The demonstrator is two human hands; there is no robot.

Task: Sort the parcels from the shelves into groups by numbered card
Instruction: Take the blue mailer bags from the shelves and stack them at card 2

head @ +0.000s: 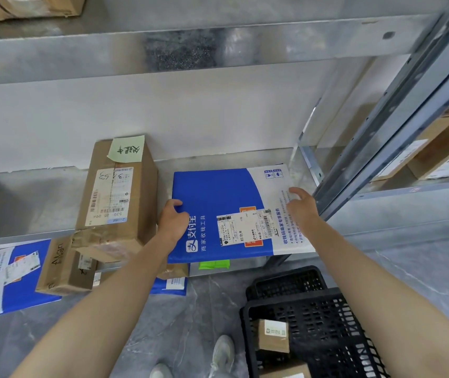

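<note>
Cardboard box (114,197) beside blue parcel (218,192); basket (286,300) below.

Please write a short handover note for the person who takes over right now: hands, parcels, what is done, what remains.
Left hand grips the blue parcel by its left edge; right hand holds its right edge.
The parcel lies on the shelf, beside a brown carton.
Done: small cartons in the black basket.
Left: lift this parcel out, then the carton. No numbered card in view.
</note>
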